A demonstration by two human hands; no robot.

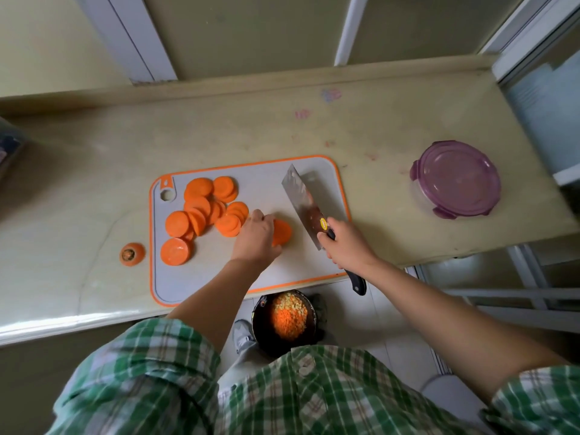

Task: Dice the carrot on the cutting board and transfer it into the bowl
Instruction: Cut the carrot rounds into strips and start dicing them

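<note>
Carrot [204,211]: already cut into rounds, most heaped on the far-left part of the cutting board [326,183], with a small stack [281,231] near its middle.
Left hand [255,238]: bent over the small stack, fingers curled on it and pinning it down.
Right hand [345,243]: wrapped firmly round the handle of the cleaver [301,199], whose blade is raised and tilted just right of the stack.
Bowl [262,324]: below the near edge of the counter [94,152], holding diced bits.
Risk to fingers: the blade comes down close to the holding hand, so a fingertip left out could be nicked.
Risk of slipping: stacked rounds may slide under pressure, giving uneven dice.
Risk in transfer: the bowl sits low and off the board, so pieces could fall past it.
</note>
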